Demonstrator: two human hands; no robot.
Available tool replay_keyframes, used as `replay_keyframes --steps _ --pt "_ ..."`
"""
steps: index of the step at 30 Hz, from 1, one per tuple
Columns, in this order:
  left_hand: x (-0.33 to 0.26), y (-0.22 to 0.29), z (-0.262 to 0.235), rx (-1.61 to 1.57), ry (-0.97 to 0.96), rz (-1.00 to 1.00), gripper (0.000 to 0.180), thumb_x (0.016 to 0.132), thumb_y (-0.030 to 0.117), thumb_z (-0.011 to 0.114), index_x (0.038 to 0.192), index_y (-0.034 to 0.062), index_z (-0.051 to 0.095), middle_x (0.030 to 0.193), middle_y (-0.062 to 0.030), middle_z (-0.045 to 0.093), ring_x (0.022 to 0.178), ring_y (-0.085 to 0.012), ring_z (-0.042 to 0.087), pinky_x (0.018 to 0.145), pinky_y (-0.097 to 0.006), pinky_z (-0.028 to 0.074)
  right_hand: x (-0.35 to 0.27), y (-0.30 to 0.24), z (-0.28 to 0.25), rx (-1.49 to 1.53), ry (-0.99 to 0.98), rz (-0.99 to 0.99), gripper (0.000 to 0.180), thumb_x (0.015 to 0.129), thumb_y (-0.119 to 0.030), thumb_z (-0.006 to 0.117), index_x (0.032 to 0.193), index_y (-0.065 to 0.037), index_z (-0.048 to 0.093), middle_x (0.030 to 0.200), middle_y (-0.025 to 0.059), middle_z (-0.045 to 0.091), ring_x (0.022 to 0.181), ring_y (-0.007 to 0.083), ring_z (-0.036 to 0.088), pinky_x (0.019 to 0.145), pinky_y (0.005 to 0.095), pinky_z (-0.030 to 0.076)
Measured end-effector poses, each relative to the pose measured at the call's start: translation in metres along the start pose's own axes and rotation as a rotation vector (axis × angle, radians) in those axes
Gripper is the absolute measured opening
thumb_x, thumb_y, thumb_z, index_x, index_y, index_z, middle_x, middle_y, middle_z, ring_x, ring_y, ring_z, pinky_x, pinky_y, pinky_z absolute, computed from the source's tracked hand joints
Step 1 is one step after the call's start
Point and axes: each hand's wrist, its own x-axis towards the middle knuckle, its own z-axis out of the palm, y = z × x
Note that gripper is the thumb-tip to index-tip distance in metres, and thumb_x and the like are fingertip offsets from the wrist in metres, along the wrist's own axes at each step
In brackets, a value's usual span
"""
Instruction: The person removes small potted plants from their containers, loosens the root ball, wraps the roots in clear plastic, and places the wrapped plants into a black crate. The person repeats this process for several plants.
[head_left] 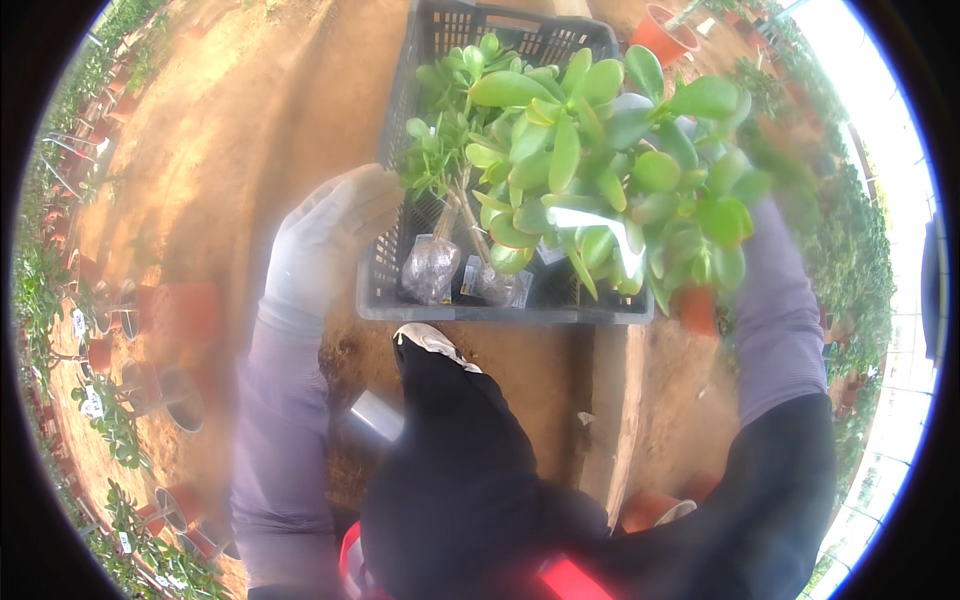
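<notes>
**Potted succulent held over a black crate**

Plant (610, 170): a fleshy-leaved succulent, thick glossy green leaves, filling the frame from 12 to 2 o'clock. It sits high and close to the camera, above the right half of the crate (500, 300). Its orange pot (697, 308) shows only as a sliver under the leaves at about 3 o'clock.

Handling, as a judgement: top-heavy, moderate weight, most of it in the soil and pot. Leaves look plump and brittle and would likely snap off at the stem if squeezed or knocked. Best hold is the pot wall or rim, not the foliage. Plastic pot, probably rigid and a bit dusty.

Right hand (735, 235): gloved, forearm in a lilac sleeve rising from 4 o'clock, wrist bent inward toward the pot. The grip is hidden by leaves; cannot tell how the fingers close, though it appears to carry the pot.

Left hand (325, 245): pale glove, arm rising from 7 o'clock, fingers curled over the crate's left wall near its front corner, a closed grip on the rim.

Inside the crate: smaller plants with roots in clear bags (432, 268). Bare soil floor around; more orange pots (180, 310) at 9 o'clock.
</notes>
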Motion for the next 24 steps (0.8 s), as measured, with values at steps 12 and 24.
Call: replay_keyframes --steps 12,24 --pt "0.081 -0.032 0.081 0.148 -0.005 -0.283 0.054 0.101 0.033 0.057 0.131 -0.0109 0.053 0.131 -0.0243 0.06 0.123 -0.0359 0.058 0.106 -0.044 0.046 0.001 0.001 -0.007 0.015 0.058 -0.221 0.01 0.089 -0.007 0.066 0.097 -0.008 0.072 0.092 0.0036 0.07 0.083 0.0148 0.064 0.076 0.0298 0.052" --pt "0.187 -0.243 0.062 1.474 -0.573 -0.301 0.03 0.09 0.01 0.057 0.117 0.0069 0.07 0.119 -0.0184 0.066 0.114 -0.0302 0.064 0.096 -0.036 0.05 -0.015 0.04 0.002 -0.079 0.035 0.177 0.012 0.087 -0.009 0.06 0.081 -0.001 0.066 0.115 0.0121 0.07 0.121 0.0313 0.057 0.111 0.0413 0.037"
